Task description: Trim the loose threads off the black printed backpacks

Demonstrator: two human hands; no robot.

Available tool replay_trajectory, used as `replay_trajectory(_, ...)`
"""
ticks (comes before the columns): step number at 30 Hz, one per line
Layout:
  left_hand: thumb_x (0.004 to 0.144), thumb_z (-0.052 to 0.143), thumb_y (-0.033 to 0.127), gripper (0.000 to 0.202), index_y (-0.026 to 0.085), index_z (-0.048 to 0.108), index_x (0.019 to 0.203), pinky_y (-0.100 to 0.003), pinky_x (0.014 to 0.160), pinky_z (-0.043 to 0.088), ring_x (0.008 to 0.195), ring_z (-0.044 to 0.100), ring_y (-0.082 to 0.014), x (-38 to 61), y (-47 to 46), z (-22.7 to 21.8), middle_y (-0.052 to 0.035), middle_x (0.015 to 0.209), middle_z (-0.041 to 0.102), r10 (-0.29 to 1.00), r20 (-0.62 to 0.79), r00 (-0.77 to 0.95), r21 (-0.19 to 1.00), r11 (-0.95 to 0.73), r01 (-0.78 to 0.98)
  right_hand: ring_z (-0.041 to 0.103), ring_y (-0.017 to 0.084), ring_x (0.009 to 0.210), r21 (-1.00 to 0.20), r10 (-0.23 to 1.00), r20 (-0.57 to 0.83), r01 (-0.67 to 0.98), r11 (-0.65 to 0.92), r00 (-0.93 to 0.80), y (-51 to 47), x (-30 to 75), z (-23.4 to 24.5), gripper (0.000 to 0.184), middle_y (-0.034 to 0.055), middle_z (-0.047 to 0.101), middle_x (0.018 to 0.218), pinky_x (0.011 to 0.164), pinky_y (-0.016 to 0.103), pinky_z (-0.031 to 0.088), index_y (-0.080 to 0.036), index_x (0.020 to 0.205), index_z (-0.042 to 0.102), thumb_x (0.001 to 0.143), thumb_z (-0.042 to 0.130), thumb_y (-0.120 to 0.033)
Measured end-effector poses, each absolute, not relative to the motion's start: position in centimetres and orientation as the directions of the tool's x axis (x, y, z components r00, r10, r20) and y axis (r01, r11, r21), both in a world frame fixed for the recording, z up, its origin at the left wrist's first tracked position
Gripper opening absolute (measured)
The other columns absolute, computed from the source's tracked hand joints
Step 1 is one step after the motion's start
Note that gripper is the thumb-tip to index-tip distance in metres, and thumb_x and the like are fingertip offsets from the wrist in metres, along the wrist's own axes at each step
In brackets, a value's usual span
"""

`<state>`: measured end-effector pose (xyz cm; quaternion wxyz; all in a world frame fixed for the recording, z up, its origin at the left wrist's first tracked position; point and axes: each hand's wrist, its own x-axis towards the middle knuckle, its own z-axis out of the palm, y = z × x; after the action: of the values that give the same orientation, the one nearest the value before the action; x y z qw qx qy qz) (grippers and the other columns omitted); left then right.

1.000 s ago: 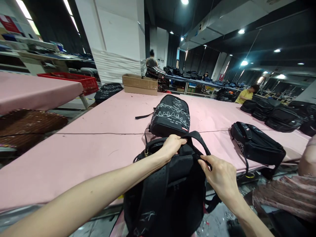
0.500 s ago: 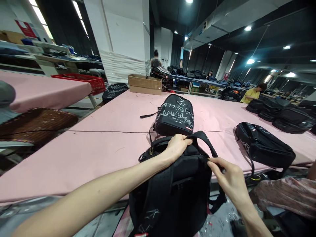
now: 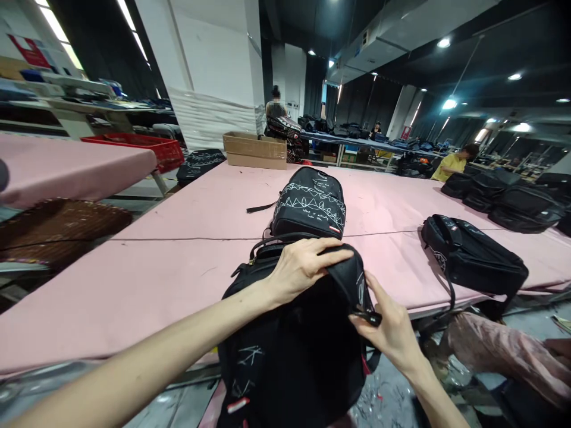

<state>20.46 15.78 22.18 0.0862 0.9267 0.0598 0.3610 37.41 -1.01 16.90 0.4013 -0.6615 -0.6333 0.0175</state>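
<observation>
A black backpack (image 3: 294,351) hangs off the near edge of the pink table (image 3: 169,267), its top resting on the table. My left hand (image 3: 298,267) grips the top of this backpack, fingers curled over the fabric. My right hand (image 3: 386,330) pinches the backpack's black strap (image 3: 357,285) at its right side. Just behind it, a second black backpack (image 3: 310,205) with white zigzag print lies flat on the table.
Another black bag (image 3: 473,255) lies on the table to the right, with more black bags (image 3: 504,202) stacked far right. A cardboard box (image 3: 255,150) sits at the far edge. A red crate (image 3: 147,145) and another pink table (image 3: 66,166) are left. People work in the background.
The backpack has turned in my hands: its printed side now faces me. My left hand spread over the top, and my right hand folded the strap down and moved lower.
</observation>
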Motion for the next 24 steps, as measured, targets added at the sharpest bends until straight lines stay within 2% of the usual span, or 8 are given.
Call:
replay_trajectory(2, 0.085, 0.051, 0.023, 0.03, 0.033, 0.059, 0.112, -0.042, 0.099, 0.029, 0.118, 0.045, -0.0223, 20.6, 16.0, 22.5, -0.0025, 0.123, 0.055, -0.048, 0.597, 0.801, 0.036, -0.996, -0.086, 0.058, 0.022, 0.1, -0.738, 0.936, 0.322, 0.657, 0.157, 0.139, -0.8, 37.8, 16.5, 0.072, 0.0108, 0.053, 0.124, 0.083, 0.032, 0.049, -0.019, 0.138, 0.031, 0.074, 0.061, -0.028)
replay_trajectory(4, 0.082, 0.057, 0.029, 0.021, 0.03, 0.063, 0.103, -0.043, 0.101, 0.025, 0.114, 0.048, -0.0234, 21.2, 16.0, 23.4, -0.0027, 0.112, 0.062, -0.157, 0.449, 0.88, 0.079, -0.974, -0.214, 0.058, 0.023, 0.101, -0.891, 0.99, 0.133, 0.432, 0.139, -0.044, -0.5, 38.4, 16.4, 0.064, 0.0102, 0.06, 0.114, 0.085, 0.032, 0.047, -0.015, 0.13, 0.044, 0.072, 0.062, -0.035)
replay_trajectory(7, 0.078, 0.06, 0.039, 0.021, 0.019, 0.067, 0.081, -0.027, 0.076, 0.04, 0.076, 0.058, -0.016, 22.8, 16.6, 24.8, -0.0011, 0.077, 0.065, -0.072, 0.154, 0.985, 0.439, -0.888, -0.134, 0.062, 0.022, 0.086, -0.998, 0.96, -0.05, 0.044, -0.04, -0.274, -0.2, 39.3, 15.5, 0.06, 0.0124, 0.067, 0.098, 0.073, 0.028, 0.049, -0.009, 0.109, 0.062, 0.071, 0.056, -0.055)
replay_trajectory(10, 0.075, 0.057, 0.05, 0.039, 0.013, 0.06, 0.061, -0.021, 0.049, 0.031, 0.048, 0.042, -0.0089, 24.0, 19.0, 24.9, 0.0017, 0.054, 0.051, 0.143, -0.032, 0.989, 0.752, -0.648, 0.118, 0.06, 0.017, 0.062, -0.934, 0.954, -0.155, -0.276, -0.226, -0.256, -1.1, 39.8, 13.0, 0.07, 0.0156, 0.068, 0.09, 0.048, 0.022, 0.043, -0.007, 0.101, 0.064, 0.07, 0.048, -0.067)
replay_trajectory(13, 0.069, 0.06, 0.056, 0.046, 0.012, 0.058, 0.057, -0.023, 0.047, 0.03, 0.046, 0.039, -0.0089, 23.8, 22.2, 23.5, 0.0006, 0.052, 0.049, 0.337, -0.05, 0.94, 0.899, -0.396, 0.19, 0.045, 0.008, 0.044, -0.92, 0.973, -0.153, -0.333, -0.205, -0.176, -3.3, 39.8, 10.1, 0.059, 0.0139, 0.068, 0.074, 0.038, 0.019, 0.031, -0.006, 0.088, 0.066, 0.075, 0.049, -0.061)
replay_trajectory(17, 0.064, 0.066, 0.052, 0.043, 0.01, 0.067, 0.065, -0.026, 0.056, 0.04, 0.056, 0.052, -0.0152, 22.6, 25.1, 21.4, -0.0061, 0.063, 0.062, 0.466, -0.145, 0.873, 0.922, -0.256, 0.29, 0.016, 0.002, 0.037, -0.916, 0.987, -0.142, -0.369, -0.16, -0.076, -5.0, 39.5, 7.7, 0.04, 0.0079, 0.064, 0.06, 0.036, 0.018, 0.013, -0.009, 0.073, 0.063, 0.08, 0.052, -0.047)
replay_trajectory(20, 0.063, 0.067, 0.051, 0.043, 0.009, 0.07, 0.072, -0.029, 0.065, 0.045, 0.066, 0.058, -0.0199, 22.2, 25.7, 20.8, -0.0112, 0.076, 0.067, 0.513, -0.172, 0.841, 0.93, -0.197, 0.31, 0.012, 0.002, 0.036, -0.894, 0.985, -0.153, -0.413, -0.172, -0.079, -4.5, 39.3, 7.3, 0.039, 0.007, 0.064, 0.061, 0.036, 0.019, 0.01, -0.01, 0.075, 0.061, 0.079, 0.054, -0.048)
replay_trajectory(24, 0.06, 0.069, 0.052, 0.046, 0.008, 0.07, 0.074, -0.031, 0.068, 0.047, 0.067, 0.06, -0.0216, 22.2, 25.6, 20.8, -0.0128, 0.076, 0.068, 0.558, -0.231, 0.797, 0.923, -0.134, 0.361, 0.01, 0.001, 0.035, -0.882, 0.977, -0.193, -0.42, -0.211, -0.086, -3.6, 39.4, 7.8, 0.04, 0.0074, 0.065, 0.063, 0.034, 0.019, 0.008, -0.011, 0.075, 0.06, 0.077, 0.055, -0.051)
